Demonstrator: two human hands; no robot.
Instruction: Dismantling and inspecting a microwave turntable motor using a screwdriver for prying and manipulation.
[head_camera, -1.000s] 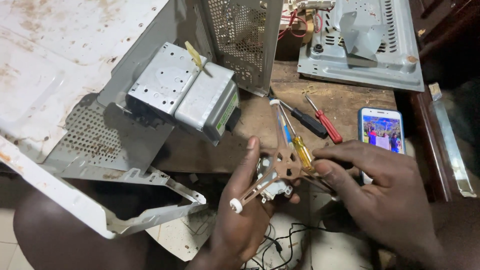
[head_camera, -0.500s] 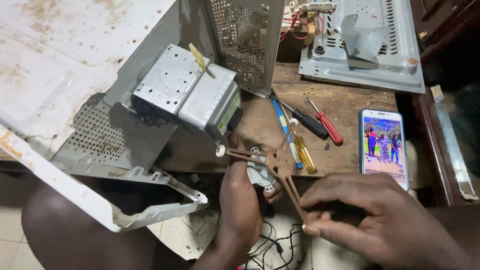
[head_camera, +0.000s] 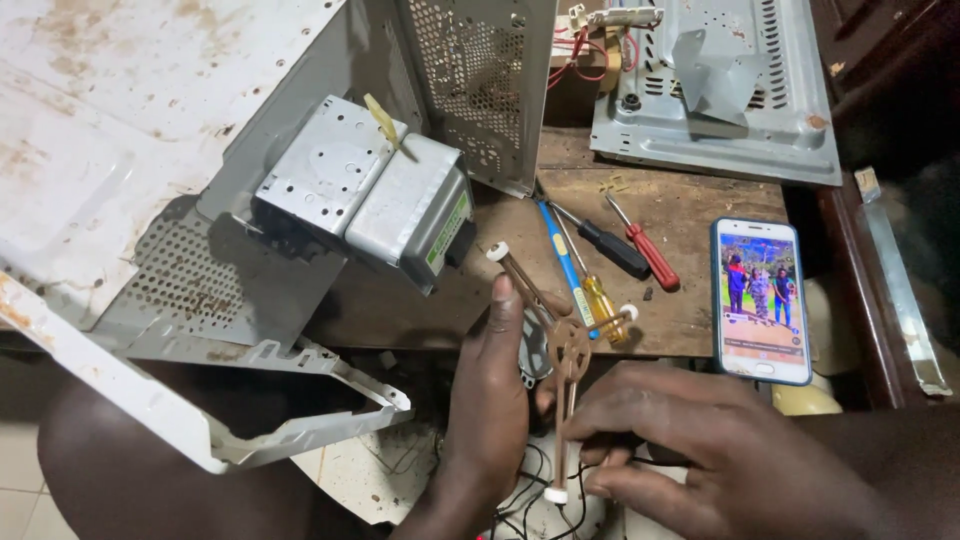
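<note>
Spider (head_camera: 568, 345), the brown three-armed plastic piece with white rollers at its tips, sits low in the middle of the view, over the near edge of the table (head_camera: 700, 195) and in front of the person's lap. Half a second ago it lay tilted with one arm slanting down to the right; now one arm stands almost straight down, one points up left and one points right. The left hand (head_camera: 490, 405) has risen slightly, fingers pressed together and upright, thumb hidden behind the hub, apparently gripping a small grey motor (head_camera: 533, 345) there, though the view is too cluttered to be sure. The right hand (head_camera: 700, 455) has slid left, and its fingertips (head_camera: 592, 455) now pinch the lower arm near its white roller (head_camera: 556, 494).

At far left leans a rusty white case (head_camera: 120, 130). Beside it a grey metal box (head_camera: 385, 195) carries a narrow green and white label (head_camera: 448, 232) on its end face. Right of the spider lie a blue tool (head_camera: 556, 250) and screwdrivers with yellow (head_camera: 603, 305), black (head_camera: 618, 250) and red (head_camera: 652, 262) handles. Farther right a phone (head_camera: 760, 300) lies face up, its screen lit with a picture of people. A grey perforated panel (head_camera: 770, 90) rests beyond.
</note>
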